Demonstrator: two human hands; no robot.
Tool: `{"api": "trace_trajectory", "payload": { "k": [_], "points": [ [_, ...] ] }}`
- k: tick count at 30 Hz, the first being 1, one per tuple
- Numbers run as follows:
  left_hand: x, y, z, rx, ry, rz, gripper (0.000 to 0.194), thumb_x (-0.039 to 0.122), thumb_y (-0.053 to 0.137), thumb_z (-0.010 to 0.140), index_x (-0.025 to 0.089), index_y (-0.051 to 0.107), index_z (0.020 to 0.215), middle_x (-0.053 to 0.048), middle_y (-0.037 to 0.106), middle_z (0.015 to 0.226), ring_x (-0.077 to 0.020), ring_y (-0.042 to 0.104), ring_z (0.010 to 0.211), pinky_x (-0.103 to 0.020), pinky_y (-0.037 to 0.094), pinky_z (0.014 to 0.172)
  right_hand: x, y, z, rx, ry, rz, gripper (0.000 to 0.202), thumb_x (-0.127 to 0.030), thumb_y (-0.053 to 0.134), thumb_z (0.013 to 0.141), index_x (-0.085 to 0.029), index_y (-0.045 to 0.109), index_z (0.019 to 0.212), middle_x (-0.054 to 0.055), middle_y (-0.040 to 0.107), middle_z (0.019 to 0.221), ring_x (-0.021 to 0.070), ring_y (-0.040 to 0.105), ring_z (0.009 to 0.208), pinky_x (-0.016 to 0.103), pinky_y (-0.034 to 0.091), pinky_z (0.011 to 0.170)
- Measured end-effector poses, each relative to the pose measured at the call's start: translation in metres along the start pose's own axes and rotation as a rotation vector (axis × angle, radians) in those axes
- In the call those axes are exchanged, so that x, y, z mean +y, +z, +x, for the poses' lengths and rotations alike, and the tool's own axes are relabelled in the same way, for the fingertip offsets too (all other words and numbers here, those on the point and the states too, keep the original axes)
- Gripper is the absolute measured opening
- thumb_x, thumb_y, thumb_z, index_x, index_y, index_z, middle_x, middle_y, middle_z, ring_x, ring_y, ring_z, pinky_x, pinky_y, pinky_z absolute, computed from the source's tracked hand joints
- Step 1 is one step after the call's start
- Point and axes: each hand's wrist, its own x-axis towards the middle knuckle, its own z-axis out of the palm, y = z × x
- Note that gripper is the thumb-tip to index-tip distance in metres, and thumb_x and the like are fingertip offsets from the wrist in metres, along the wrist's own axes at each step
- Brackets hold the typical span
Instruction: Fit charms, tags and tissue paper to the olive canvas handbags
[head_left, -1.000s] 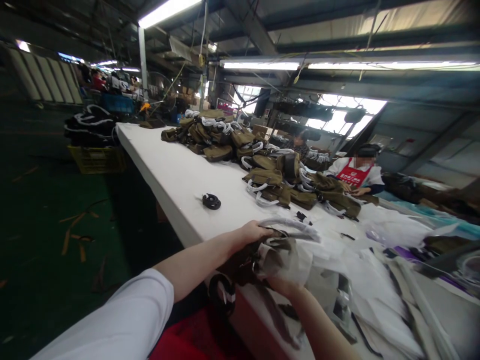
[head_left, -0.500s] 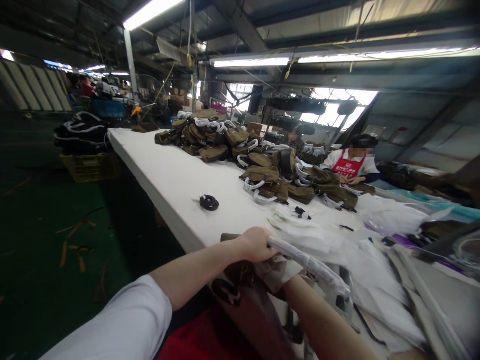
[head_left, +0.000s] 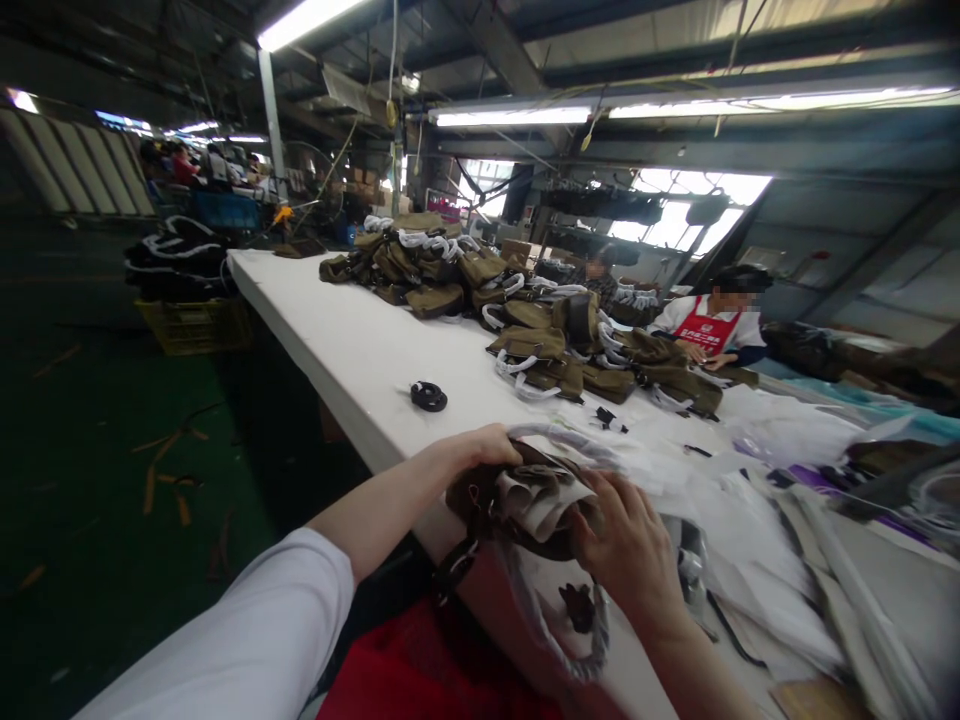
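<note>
An olive-brown handbag (head_left: 480, 500) with a pale lining stands at the table's near edge, its mouth facing me. My left hand (head_left: 491, 447) is closed on the bag's far left rim, fingers partly hidden behind it. At the right side of the opening, my right hand (head_left: 626, 530) grips the rim, with the thumb by the lining. One wrapped handle (head_left: 555, 432) arches behind the bag. The other wrapped handle (head_left: 540, 610) hangs toward me, with a dark tag-like piece (head_left: 577, 607) inside its loop. A coiled black strap (head_left: 428, 396) lies beyond my left hand.
The white table (head_left: 322, 345) bears a heap of olive bags (head_left: 525, 350) with wrapped handles. White plastic sheets (head_left: 750, 540) cover its right side. A co-worker in a red apron (head_left: 707, 330) sits across. A yellow crate (head_left: 195, 325) holding black bags stands on the floor left.
The bag has turned so its open mouth and lining show. My right hand has come out of the bag to its right rim, and one handle has dropped toward me.
</note>
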Motion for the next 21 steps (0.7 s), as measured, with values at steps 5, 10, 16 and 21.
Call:
{"api": "trace_trajectory", "payload": {
  "k": [5,10,16,21],
  "points": [
    [0.006,-0.001,-0.009,0.003,0.084,0.156,0.045,0.030,0.077,0.060,0.015,0.072,0.102,-0.002,0.070,0.079,-0.0231,0.065,0.080,-0.033,0.052,0.079,0.000,0.008,0.007,-0.185,0.253,0.094,0.037,-0.030,0.039,0.090,-0.021,0.072,0.104,0.010,0.074,0.095,0.0265,0.068,0.084,0.037,0.049,0.075],
    [0.015,0.014,-0.053,0.158,0.444,0.256,0.078,0.046,0.068,0.077,0.013,0.041,0.142,-0.014,0.061,0.122,-0.0265,0.058,0.112,-0.040,0.047,0.099,-0.012,0.008,0.041,-0.250,0.401,0.353,0.042,-0.037,0.039,0.086,-0.015,0.076,0.086,0.014,0.074,0.078,0.0293,0.068,0.077,0.039,0.048,0.070],
    [-0.003,0.028,-0.069,0.365,0.362,0.497,0.110,0.042,0.079,0.065,0.015,0.018,0.153,-0.020,0.054,0.136,-0.0367,0.051,0.126,-0.051,0.041,0.107,-0.016,0.011,0.075,-0.331,0.344,0.694,0.038,-0.039,0.043,0.085,-0.017,0.074,0.093,0.006,0.076,0.079,0.0207,0.069,0.072,0.029,0.052,0.064],
    [-0.013,0.001,-0.037,0.344,0.164,0.305,0.071,0.029,0.067,0.076,0.015,0.043,0.141,-0.012,0.069,0.117,-0.0289,0.064,0.109,-0.040,0.049,0.096,-0.019,0.002,0.064,-0.214,0.353,0.678,0.035,-0.047,0.049,0.087,-0.019,0.070,0.093,0.007,0.075,0.084,0.0213,0.068,0.075,0.031,0.050,0.068]
  ]
}}
